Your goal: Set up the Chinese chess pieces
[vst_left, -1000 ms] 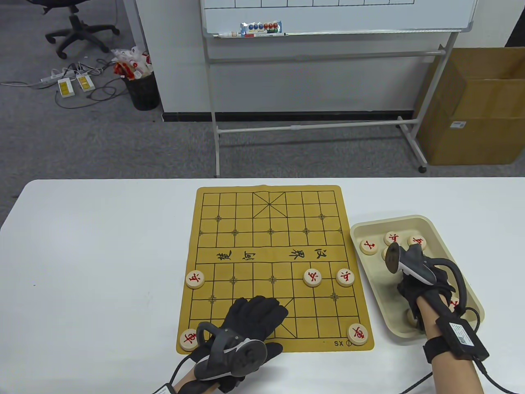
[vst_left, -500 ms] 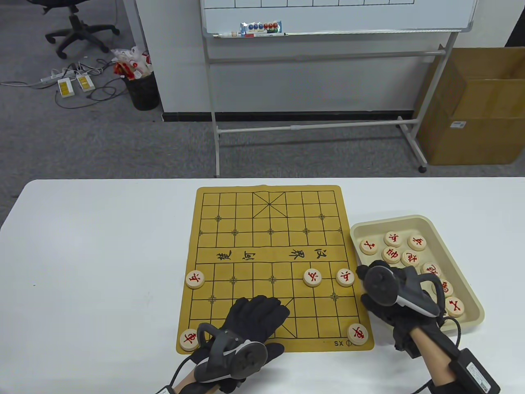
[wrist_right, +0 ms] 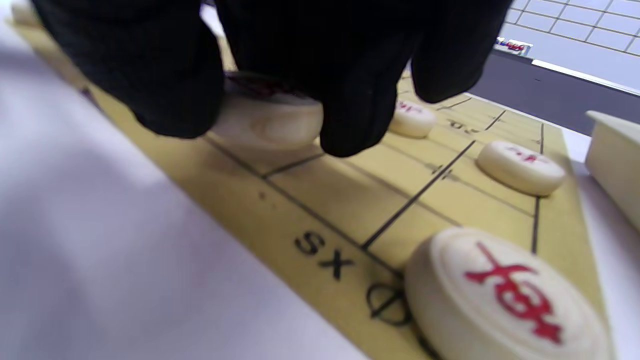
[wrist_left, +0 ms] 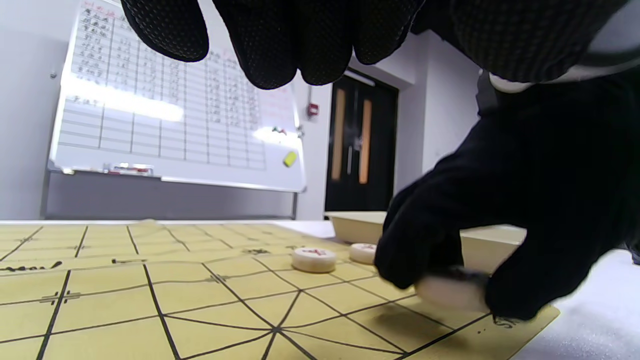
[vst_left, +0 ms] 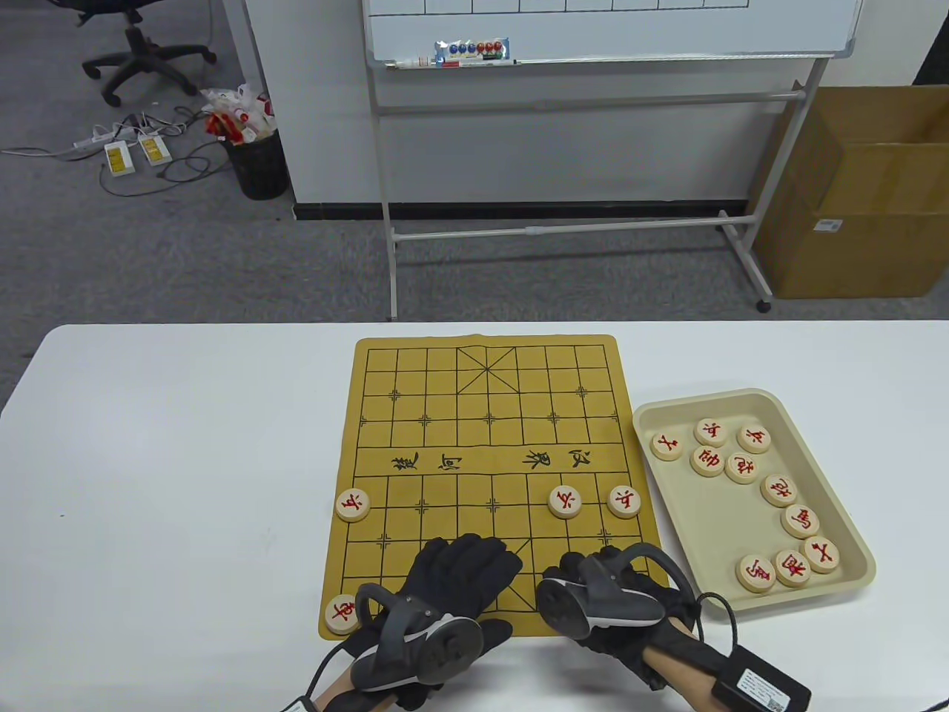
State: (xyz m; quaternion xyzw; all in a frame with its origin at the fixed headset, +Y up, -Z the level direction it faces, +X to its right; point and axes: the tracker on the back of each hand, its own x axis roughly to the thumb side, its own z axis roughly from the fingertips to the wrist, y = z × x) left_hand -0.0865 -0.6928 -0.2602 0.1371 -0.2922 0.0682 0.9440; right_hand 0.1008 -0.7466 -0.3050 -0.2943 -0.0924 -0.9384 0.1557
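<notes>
1 overhead, 2 low wrist views; shared board [vst_left: 489, 475]

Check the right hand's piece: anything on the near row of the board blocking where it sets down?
Nothing visible. The right hand pinches a piece just above the board, near row. The corner chariot sits apart beside it; the left hand rests farther left. The point under the fingers is hidden.
</notes>
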